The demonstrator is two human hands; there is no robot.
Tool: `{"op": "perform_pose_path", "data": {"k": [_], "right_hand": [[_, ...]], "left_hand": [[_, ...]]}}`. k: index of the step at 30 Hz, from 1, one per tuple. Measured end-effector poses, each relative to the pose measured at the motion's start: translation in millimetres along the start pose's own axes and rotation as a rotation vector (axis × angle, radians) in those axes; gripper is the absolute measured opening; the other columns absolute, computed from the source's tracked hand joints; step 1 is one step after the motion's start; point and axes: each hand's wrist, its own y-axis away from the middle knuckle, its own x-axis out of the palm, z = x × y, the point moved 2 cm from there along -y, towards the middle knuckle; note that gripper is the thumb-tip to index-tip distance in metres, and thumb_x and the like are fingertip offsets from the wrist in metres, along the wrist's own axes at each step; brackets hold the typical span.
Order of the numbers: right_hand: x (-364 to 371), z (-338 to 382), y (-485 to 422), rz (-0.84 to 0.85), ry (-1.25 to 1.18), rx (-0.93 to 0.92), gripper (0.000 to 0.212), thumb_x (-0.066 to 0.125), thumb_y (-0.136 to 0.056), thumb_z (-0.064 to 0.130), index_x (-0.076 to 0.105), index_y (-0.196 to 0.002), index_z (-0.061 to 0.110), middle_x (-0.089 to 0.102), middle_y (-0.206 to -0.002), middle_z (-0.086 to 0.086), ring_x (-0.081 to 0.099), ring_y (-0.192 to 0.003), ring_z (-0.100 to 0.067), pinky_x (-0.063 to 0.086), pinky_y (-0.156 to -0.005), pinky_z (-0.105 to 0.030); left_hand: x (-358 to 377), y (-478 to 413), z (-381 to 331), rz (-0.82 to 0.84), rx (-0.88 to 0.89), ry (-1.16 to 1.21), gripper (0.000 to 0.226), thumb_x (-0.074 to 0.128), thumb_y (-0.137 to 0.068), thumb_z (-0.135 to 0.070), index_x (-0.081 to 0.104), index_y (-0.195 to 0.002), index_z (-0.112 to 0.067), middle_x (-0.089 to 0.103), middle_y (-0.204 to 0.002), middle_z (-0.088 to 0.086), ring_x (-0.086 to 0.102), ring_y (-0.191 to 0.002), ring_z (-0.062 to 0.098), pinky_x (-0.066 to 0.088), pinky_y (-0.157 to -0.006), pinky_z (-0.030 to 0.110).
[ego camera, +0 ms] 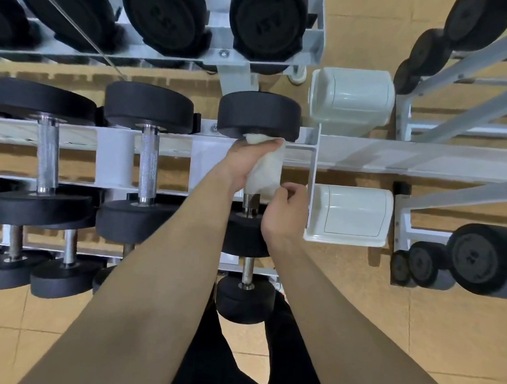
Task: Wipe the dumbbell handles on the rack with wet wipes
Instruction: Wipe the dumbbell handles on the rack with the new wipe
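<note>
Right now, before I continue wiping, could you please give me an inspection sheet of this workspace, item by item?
Surface: white rack, loaded with dumbbells.
Job's things: white wipe wrapped round the handle of the rightmost one; a bare part of the handle shows below the wipe.
Clutter: white lidded box beside the rack's right end.
Hands: left hand grips the wipe round the handle; right hand pinches the wipe's lower end.
Cables: thin dark line at top left; cannot tell what it is.
Surroundings: tan floor; second rack at the right.
</note>
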Motion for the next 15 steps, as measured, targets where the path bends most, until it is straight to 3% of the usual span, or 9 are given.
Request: {"op": "perform_pose_path", "data": {"k": [3, 5, 9, 11, 15], "right_hand": [[-1.4, -1.4, -1.3, -0.027, -0.032, 0.010, 0.021, 0.044, -0.101, 0.020, 0.056, -0.118, 0.021, 0.061, -0.110, 0.001, 0.058, -0.090, -0.008, 0.040, -0.072, -0.023], [-1.9, -1.5, -0.5, -0.035, -0.032, 0.013, 0.021, 0.043, -0.100, 0.019, 0.057, -0.116, 0.021, 0.061, -0.108, 0.002, 0.056, -0.090, -0.005, 0.040, -0.074, -0.023], [-2.5, 0.0, -0.5, -0.061, -0.007, 0.026, 0.019, 0.043, -0.100, 0.021, 0.058, -0.113, 0.022, 0.062, -0.109, 0.002, 0.058, -0.095, -0.016, 0.043, -0.085, -0.033], [-2.1, 1.0, -0.1, -0.065, -0.004, 0.030, 0.019, 0.044, -0.100, 0.021, 0.059, -0.112, 0.020, 0.062, -0.110, 0.001, 0.058, -0.098, -0.019, 0.042, -0.085, -0.033], [-2.3, 2.1, 1.8, -0.074, -0.007, 0.008, 0.019, 0.044, -0.099, 0.019, 0.059, -0.110, 0.019, 0.064, -0.109, -0.002, 0.060, -0.100, -0.020, 0.041, -0.083, -0.031]], "left_hand": [[-4.2, 4.5, -1.4, 0.194, -0.075, 0.131, 0.027, 0.076, -0.090, -0.027, 0.069, -0.111, -0.012, 0.073, -0.078, 0.001, 0.071, -0.068, 0.016, 0.056, -0.061, 0.026], [-5.9, 11.9, 6.7, 0.236, -0.164, 0.131, 0.018, 0.071, -0.093, -0.028, 0.068, -0.102, -0.012, 0.072, -0.073, 0.002, 0.069, -0.059, 0.014, 0.054, -0.056, 0.023], [-16.4, 23.8, 29.0, 0.213, -0.283, -0.082, 0.041, 0.078, -0.084, -0.030, 0.065, -0.119, -0.013, 0.076, -0.099, 0.012, 0.075, -0.081, 0.022, 0.059, -0.071, 0.032], [-16.5, 28.9, 30.6, 0.196, -0.253, -0.188, 0.035, 0.078, -0.087, -0.022, 0.066, -0.117, -0.010, 0.077, -0.101, 0.010, 0.075, -0.084, 0.019, 0.059, -0.072, 0.028], [-1.8, 32.8, 31.5, -0.096, -0.144, -0.484, 0.036, 0.078, -0.083, -0.026, 0.063, -0.109, -0.008, 0.070, -0.109, 0.011, 0.067, -0.099, 0.025, 0.056, -0.087, 0.034]]}}
